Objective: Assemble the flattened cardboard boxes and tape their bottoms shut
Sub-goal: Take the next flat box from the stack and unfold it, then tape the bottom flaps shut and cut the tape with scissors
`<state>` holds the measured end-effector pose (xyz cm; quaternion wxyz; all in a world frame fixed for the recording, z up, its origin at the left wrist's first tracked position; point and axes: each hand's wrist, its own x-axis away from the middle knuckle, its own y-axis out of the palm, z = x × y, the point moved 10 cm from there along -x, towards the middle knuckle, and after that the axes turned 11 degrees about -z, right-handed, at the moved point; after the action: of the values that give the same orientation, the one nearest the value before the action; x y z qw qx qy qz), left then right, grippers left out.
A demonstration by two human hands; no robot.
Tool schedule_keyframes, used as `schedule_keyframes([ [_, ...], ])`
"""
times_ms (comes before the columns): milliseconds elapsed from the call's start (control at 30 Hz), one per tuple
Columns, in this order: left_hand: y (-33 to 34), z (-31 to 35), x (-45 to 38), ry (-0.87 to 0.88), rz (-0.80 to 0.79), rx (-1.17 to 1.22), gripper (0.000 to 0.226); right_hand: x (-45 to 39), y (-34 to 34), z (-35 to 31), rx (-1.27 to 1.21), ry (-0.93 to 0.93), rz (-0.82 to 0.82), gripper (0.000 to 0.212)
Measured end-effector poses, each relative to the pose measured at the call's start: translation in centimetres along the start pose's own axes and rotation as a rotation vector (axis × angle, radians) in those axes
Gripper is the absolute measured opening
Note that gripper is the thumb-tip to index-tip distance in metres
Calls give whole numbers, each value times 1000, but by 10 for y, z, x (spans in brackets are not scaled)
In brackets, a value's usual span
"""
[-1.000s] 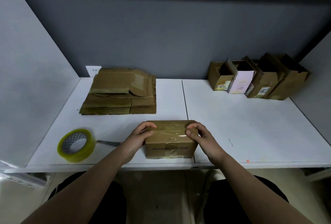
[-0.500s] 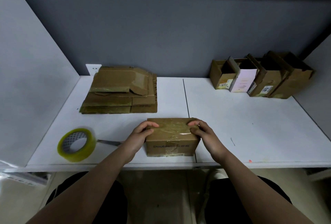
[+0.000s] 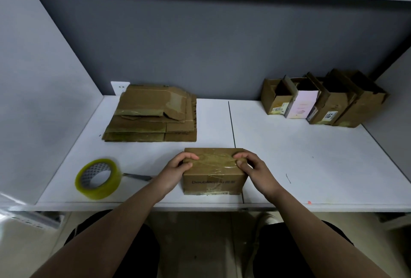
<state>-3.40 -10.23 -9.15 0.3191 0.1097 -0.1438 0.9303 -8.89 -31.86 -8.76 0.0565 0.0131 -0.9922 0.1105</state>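
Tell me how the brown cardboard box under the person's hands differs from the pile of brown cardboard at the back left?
The brown cardboard box stands folded up into a closed block, while the pile of flattened brown cardboard boxes lies flat in layers. The box is held at both ends by the left hand and right hand; nothing touches the pile. The box sits near the front edge of the white table, the pile near the back wall. Both are brown and show clear tape.

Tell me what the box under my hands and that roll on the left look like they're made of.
The box looks like brown corrugated cardboard, matte, with glossy clear tape strips catching light on top. The tape roll appears to be yellowish translucent plastic packing tape, shiny, wound on a patterned core, probably cardboard.
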Motion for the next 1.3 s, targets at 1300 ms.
schedule_keyframes([
  [1300,-176,-94,108,-432,159,-1271,54,-100,280,-73,701,48,-397,19],
])
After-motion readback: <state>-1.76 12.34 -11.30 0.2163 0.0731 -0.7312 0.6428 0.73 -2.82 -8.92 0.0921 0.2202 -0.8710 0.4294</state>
